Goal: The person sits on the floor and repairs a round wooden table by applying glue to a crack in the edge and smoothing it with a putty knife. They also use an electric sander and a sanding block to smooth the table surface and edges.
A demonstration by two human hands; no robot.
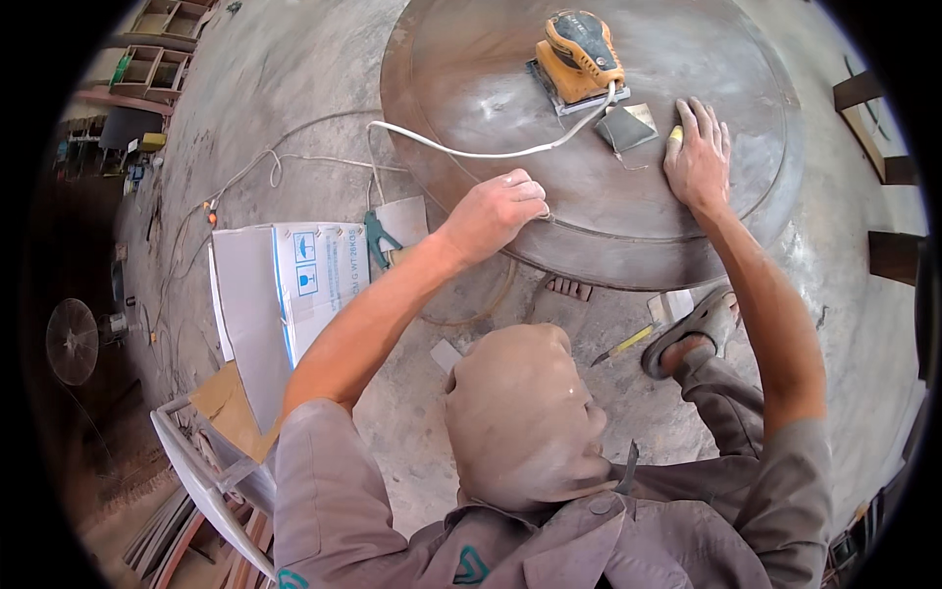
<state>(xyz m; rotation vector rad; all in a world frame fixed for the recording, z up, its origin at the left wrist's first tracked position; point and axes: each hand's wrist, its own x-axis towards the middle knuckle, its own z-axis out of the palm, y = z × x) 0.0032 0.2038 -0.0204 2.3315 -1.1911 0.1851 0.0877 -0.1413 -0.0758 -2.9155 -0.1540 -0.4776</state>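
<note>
Tabletop (599, 194) under both hands: left hand (497, 213) curled, contents unclear; right hand (699, 165) spread flat, empty.

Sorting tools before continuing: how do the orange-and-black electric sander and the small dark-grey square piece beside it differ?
The sander is bulky, the square piece flatter and smaller. A white cable runs from the sander, none from the piece. Both rest unheld on the round brown tabletop.

On the left of my feed I see a cardboard box (329, 270) with a green-handled tool (381, 237) just beside it and, farther out, a round fan (73, 341). A slim yellow tool (624, 345) lies on the grey floor (407, 407); dark wooden pieces (894, 255) line the right edge.
</note>
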